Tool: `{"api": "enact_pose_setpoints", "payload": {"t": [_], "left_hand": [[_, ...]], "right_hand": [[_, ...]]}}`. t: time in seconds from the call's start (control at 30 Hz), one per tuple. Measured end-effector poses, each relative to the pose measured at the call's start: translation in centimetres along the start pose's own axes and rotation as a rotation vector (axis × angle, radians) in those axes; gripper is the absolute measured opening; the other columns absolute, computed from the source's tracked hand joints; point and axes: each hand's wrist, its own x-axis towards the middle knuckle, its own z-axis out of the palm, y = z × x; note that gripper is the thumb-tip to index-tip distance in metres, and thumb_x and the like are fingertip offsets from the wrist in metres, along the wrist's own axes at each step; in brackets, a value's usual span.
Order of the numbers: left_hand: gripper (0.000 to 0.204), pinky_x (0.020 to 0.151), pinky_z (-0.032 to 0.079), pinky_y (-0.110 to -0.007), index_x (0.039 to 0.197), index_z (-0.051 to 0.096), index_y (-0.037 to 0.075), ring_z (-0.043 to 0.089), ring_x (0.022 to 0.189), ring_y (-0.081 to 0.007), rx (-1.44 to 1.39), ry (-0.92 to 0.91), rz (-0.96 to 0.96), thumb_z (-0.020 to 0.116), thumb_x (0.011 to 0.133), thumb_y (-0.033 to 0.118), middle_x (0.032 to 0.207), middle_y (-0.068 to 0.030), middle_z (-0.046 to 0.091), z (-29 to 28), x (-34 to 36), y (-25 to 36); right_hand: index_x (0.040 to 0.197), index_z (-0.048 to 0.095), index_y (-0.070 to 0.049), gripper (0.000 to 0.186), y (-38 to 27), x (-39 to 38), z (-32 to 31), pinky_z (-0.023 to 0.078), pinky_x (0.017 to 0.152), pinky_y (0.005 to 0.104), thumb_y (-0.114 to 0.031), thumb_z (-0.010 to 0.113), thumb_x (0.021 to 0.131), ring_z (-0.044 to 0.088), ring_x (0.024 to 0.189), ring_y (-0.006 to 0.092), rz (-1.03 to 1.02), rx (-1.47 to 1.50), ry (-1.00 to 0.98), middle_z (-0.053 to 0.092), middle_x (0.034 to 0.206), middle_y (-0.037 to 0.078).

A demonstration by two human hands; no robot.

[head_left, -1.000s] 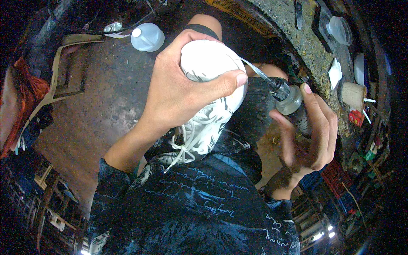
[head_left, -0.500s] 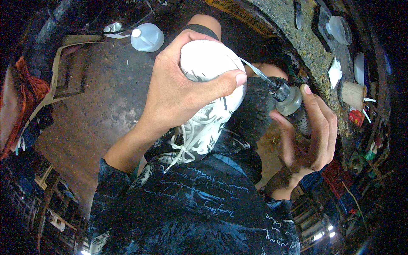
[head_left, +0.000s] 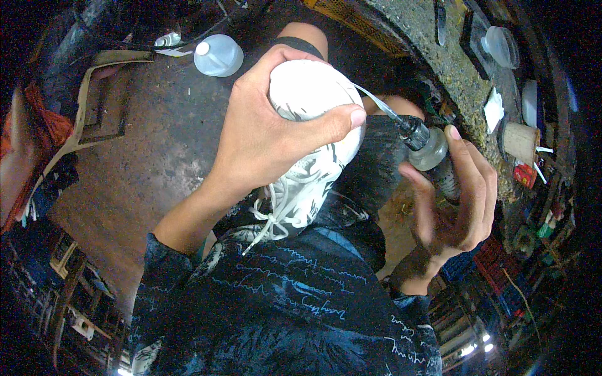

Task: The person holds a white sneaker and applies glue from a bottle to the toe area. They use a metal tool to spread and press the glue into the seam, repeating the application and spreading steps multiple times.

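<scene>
Looks like a rough workshop to me: a crusted, cluttered counter (head_left: pixel 453 62) beyond the right fingers (head_left: pixel 481 182), a stained floor (head_left: pixel 144 175) with a plastic jug (head_left: pixel 219 56) off left of the left fingers (head_left: pixel 329 128), and a nozzle-tipped bottle (head_left: pixel 431 152) held between the right fingers.

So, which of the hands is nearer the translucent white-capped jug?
The left hand: gripping the white shoe, just right of the jug and lower in the picture. The right hand, holding a nozzled bottle, is farther right.
</scene>
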Motion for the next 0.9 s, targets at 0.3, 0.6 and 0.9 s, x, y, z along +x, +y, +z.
{"api": "enact_pose_setpoints", "payload": {"t": [0.3, 0.6, 0.9], "left_hand": [[0.050, 0.080, 0.057, -0.029, 0.109, 0.067, 0.000, 0.070, 0.088, -0.0117, -0.068, -0.008, -0.081, 0.097, 0.077, 0.023, 0.094, -0.0074, 0.075, 0.1, -0.1, 0.0], [0.042, 0.082, 0.057, -0.029, 0.112, 0.066, 0.001, 0.070, 0.092, -0.0126, -0.172, -0.045, -0.050, 0.091, 0.086, 0.022, 0.100, -0.0069, 0.073, -0.4, -0.3, 0.3], [0.037, 0.084, 0.057, -0.030, 0.117, 0.066, 0.001, 0.070, 0.094, -0.0130, -0.188, -0.096, -0.024, 0.084, 0.093, 0.022, 0.102, -0.0079, 0.073, -0.1, -0.9, 0.0]], "right_hand": [[0.126, 0.070, 0.004, 0.058, 0.4, -1.0, 0.2, 0.059, 0.090, 0.0394, -0.016, 0.095, 0.077, 0.073, 0.100, 0.0301, 0.197, 0.240, -0.032, 0.075, 0.114, 0.019], [0.136, 0.057, -0.002, 0.043, 4.2, -1.7, 6.8, 0.055, 0.067, 0.0332, -0.037, 0.056, 0.112, 0.066, 0.086, 0.0196, 0.877, 1.339, 0.129, 0.070, 0.111, 0.014], [0.139, 0.057, 0.000, 0.046, 6.8, 3.1, 7.4, 0.054, 0.095, 0.0397, -0.039, 0.047, 0.116, 0.068, 0.106, 0.0244, 0.789, 1.447, 0.256, 0.071, 0.118, 0.014]]}}
